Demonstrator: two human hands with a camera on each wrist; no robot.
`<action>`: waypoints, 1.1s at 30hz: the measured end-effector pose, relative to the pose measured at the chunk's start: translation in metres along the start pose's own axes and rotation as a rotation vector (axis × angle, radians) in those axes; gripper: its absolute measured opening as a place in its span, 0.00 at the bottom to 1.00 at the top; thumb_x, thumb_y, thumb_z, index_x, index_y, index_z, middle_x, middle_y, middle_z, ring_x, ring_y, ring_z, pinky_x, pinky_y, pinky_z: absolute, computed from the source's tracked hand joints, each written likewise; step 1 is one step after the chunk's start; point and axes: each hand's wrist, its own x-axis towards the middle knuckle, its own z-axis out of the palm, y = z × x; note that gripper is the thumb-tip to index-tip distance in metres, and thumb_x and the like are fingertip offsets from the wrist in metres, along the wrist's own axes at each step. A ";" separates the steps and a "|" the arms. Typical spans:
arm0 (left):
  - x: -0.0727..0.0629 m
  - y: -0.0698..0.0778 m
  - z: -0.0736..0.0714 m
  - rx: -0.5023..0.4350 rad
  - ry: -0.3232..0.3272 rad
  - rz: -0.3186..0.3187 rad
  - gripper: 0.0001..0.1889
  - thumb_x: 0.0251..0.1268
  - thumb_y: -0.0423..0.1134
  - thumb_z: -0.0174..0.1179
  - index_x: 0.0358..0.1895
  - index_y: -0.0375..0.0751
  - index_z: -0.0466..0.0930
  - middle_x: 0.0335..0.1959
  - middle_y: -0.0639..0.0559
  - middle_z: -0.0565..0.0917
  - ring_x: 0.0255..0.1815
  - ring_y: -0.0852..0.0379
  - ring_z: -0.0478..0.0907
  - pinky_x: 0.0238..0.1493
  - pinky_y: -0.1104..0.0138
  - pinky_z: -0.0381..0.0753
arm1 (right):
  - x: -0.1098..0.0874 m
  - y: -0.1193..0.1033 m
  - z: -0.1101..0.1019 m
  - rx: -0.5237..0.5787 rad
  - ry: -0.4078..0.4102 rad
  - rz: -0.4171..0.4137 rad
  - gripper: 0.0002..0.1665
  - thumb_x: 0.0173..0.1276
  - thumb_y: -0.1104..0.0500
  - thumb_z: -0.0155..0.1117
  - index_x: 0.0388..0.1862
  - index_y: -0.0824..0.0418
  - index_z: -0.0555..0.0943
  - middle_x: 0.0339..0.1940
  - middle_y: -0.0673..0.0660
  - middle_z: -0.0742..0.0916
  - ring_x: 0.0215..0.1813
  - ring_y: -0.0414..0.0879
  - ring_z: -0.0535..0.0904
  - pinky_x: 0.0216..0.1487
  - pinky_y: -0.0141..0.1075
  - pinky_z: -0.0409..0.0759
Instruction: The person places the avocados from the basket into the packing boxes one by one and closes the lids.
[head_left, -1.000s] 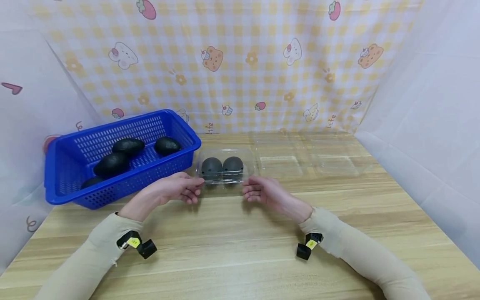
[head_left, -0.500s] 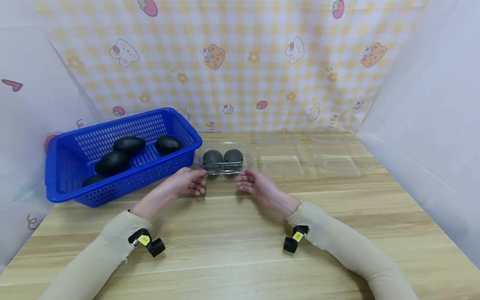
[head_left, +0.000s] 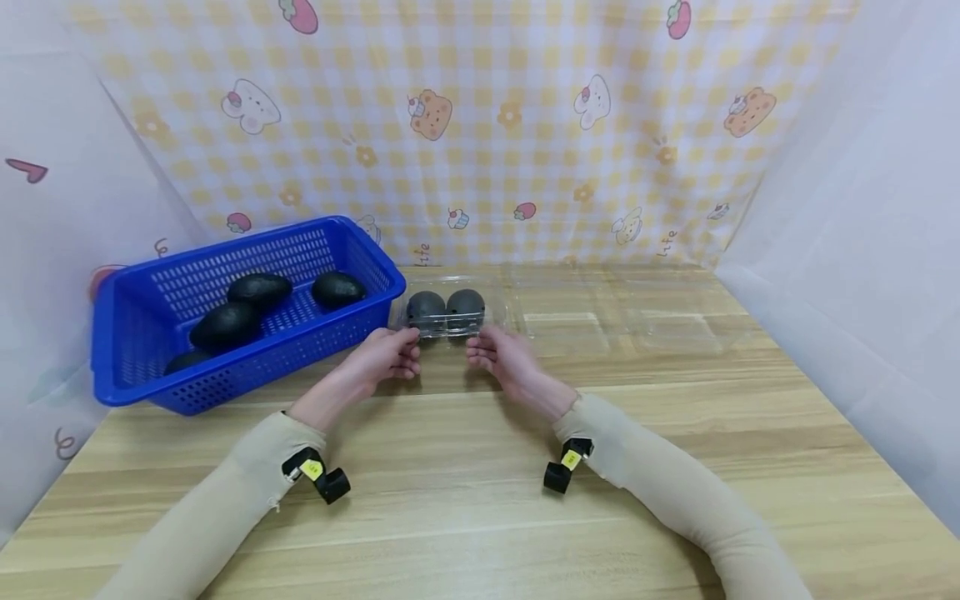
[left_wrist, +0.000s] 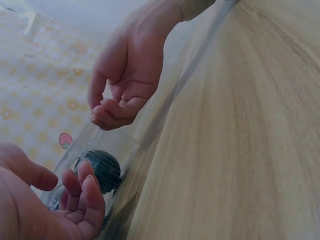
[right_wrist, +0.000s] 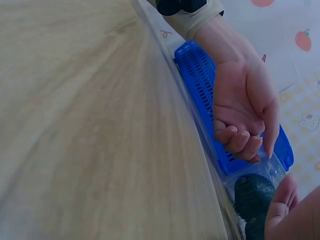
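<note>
A clear plastic clamshell box (head_left: 491, 310) stands at the middle back of the table, its lid over two dark avocados (head_left: 427, 310) lying side by side. My left hand (head_left: 386, 354) pinches the box's front rim near its left corner, fingers curled below the thumb. At the right corner, my right hand (head_left: 510, 360) pinches the same rim between thumb and forefinger. In the left wrist view an avocado (left_wrist: 102, 170) shows through the plastic, partly behind the left fingers. The right wrist view shows the left thumb at the box's edge, beside an avocado (right_wrist: 253, 192).
A blue perforated basket (head_left: 135, 387) with several avocados (head_left: 225, 327) stands left, close beside the box. More clear plastic containers (head_left: 562, 329) lie at the back right. A checked curtain (head_left: 480, 167) hangs behind the wooden table (head_left: 450, 500).
The box with its two avocados has moved back toward the curtain. Both hands have gone forward with it and drawn closer together along the front rim.
</note>
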 end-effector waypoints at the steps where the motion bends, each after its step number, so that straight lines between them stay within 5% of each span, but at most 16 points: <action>1: 0.001 0.000 0.001 -0.010 0.006 0.002 0.12 0.83 0.40 0.43 0.43 0.33 0.69 0.27 0.52 0.76 0.26 0.60 0.77 0.29 0.72 0.79 | 0.002 0.000 0.001 0.011 0.011 -0.001 0.10 0.78 0.67 0.48 0.52 0.73 0.71 0.34 0.59 0.83 0.32 0.44 0.81 0.37 0.30 0.82; 7: 0.009 0.001 0.006 -0.074 0.076 0.017 0.12 0.82 0.39 0.44 0.39 0.34 0.69 0.25 0.53 0.76 0.23 0.61 0.77 0.27 0.73 0.79 | 0.011 0.001 0.010 0.070 0.096 -0.015 0.14 0.78 0.68 0.49 0.57 0.76 0.70 0.31 0.58 0.83 0.30 0.45 0.81 0.36 0.31 0.83; 14: 0.023 -0.001 0.016 -0.139 0.180 0.044 0.14 0.82 0.38 0.43 0.35 0.34 0.71 0.26 0.52 0.75 0.22 0.62 0.77 0.27 0.74 0.78 | 0.022 0.003 0.020 0.101 0.149 -0.042 0.06 0.76 0.69 0.46 0.43 0.70 0.73 0.30 0.60 0.84 0.27 0.43 0.82 0.33 0.31 0.83; 23: 0.036 0.002 0.025 -0.215 0.244 0.085 0.15 0.82 0.39 0.42 0.37 0.33 0.71 0.24 0.51 0.76 0.21 0.62 0.77 0.23 0.74 0.77 | 0.036 0.002 0.027 0.122 0.167 -0.062 0.18 0.80 0.66 0.46 0.63 0.73 0.69 0.38 0.64 0.85 0.31 0.43 0.83 0.37 0.31 0.84; 33: 0.050 0.005 0.031 -0.245 0.339 0.077 0.14 0.84 0.40 0.41 0.43 0.33 0.70 0.27 0.51 0.74 0.20 0.62 0.76 0.25 0.73 0.78 | 0.051 0.004 0.032 0.125 0.173 -0.105 0.19 0.80 0.68 0.44 0.63 0.79 0.69 0.32 0.59 0.84 0.30 0.42 0.82 0.37 0.31 0.84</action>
